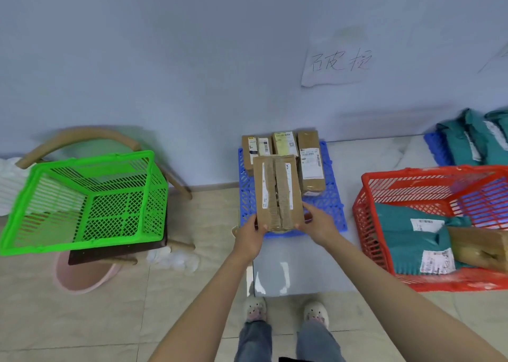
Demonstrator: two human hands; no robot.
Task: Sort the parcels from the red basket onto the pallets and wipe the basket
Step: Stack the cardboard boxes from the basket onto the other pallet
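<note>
Looking through the head camera, I see both hands on one cardboard box (277, 192), held over the near part of the blue pallet (328, 213). The left hand (251, 233) grips the box's near left corner, fingers curled under it and thumb on top. The right hand (316, 224) pinches the near right corner the same way. The box carries torn tape strips down its top. Three more boxes (284, 144) stand in a row at the pallet's far edge, against the wall. To the right, the red basket (368, 224) sits on the floor with teal mailers (412, 240) and a brown carton (478, 247) inside. Beyond it, more teal bags (467, 139) lie on a second pallet (434, 147). On my left, a green basket (90, 202) rests on a chair (88, 137).
</note>
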